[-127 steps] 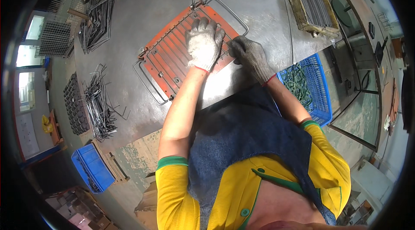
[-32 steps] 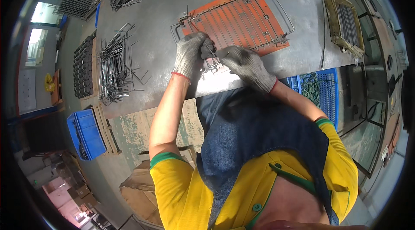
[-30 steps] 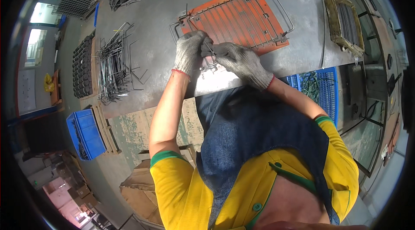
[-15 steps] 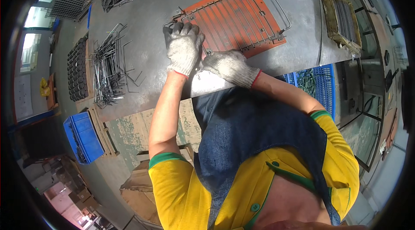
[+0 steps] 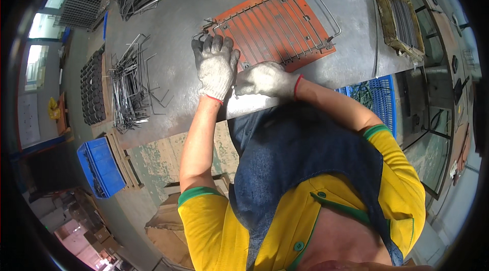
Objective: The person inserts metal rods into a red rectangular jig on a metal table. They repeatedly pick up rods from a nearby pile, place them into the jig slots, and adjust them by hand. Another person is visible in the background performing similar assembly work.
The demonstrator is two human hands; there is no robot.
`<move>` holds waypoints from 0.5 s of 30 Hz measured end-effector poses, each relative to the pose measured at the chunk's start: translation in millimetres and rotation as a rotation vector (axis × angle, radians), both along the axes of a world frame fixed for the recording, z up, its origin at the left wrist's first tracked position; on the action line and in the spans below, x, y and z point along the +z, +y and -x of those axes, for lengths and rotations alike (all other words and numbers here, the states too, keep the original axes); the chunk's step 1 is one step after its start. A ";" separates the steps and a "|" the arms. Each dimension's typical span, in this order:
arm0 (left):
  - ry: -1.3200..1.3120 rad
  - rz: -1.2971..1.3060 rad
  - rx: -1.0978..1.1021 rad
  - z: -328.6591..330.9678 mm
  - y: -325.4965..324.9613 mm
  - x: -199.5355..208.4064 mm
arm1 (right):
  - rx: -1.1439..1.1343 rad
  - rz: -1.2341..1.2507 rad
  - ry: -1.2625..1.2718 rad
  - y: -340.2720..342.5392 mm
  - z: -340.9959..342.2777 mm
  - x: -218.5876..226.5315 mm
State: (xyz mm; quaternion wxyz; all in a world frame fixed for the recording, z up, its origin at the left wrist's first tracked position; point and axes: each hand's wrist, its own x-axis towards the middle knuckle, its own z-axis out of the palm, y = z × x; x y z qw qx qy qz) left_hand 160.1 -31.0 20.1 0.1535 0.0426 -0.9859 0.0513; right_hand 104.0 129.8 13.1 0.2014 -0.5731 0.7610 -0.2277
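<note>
From where I stand: left hand (image 5: 216, 67) in a white knit glove with dark-coated fingertips, palm down at the left end of the silver wire grid (image 5: 259, 23); fingers spread, slightly bent, can't tell if they grip. Right hand (image 5: 267, 78), same glove, at the near edge of the flat orange plate (image 5: 313, 55); fingers curled mostly out of sight, grip can't be told. Grid lies over plate, on the grey metal table (image 5: 178, 72). Bent wire pieces (image 5: 128, 90) piled left.
</note>
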 end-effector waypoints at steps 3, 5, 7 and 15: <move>-0.015 0.028 -0.002 1.1 -2.0 -0.4 | -0.067 0.219 -0.065 6.4 5.0 -12.9; 0.014 0.020 -0.004 4.8 1.1 -1.0 | -0.060 0.250 -0.017 5.4 -0.3 -42.9; 0.011 0.024 0.009 4.0 1.5 -4.1 | -0.040 0.220 -0.037 3.5 -4.3 -48.3; -0.034 0.044 0.051 2.7 -1.2 -9.1 | 0.016 0.236 0.055 -3.2 14.5 -16.2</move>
